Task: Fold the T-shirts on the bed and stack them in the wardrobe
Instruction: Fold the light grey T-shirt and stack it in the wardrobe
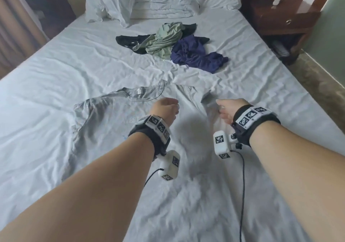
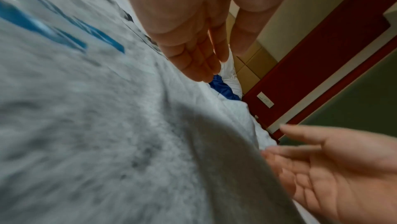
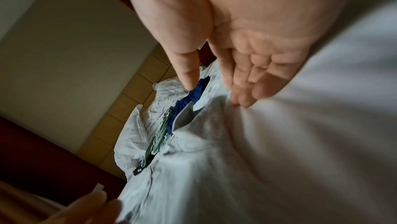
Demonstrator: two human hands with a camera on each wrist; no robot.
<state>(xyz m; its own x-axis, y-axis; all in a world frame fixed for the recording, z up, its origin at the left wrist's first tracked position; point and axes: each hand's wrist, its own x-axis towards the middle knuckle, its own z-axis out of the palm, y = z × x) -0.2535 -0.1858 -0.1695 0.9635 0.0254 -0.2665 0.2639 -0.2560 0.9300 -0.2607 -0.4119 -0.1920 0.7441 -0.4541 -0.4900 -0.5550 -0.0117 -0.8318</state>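
**Grey T-shirt, spread for folding**

While spread mid-frame on the bed (image 1: 56,59), the grey T-shirt (image 1: 104,122) lies collar-up: soft, light, limp; best taken at shoulders or hem. Left hand (image 1: 165,109) hovers, fingers relaxed, holding nothing. Right hand (image 1: 226,111), likewise loose, fingertips touching fabric. Unfolded pile (image 1: 168,42), upper centre.

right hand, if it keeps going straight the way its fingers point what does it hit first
Most likely the grey T-shirt. The right hand is open, its fingertips angled down at the shirt's rumpled shoulder or sleeve, at or nearly touching the cloth. The blue T-shirt lies well beyond. Depth is blurred, so contact is uncertain.
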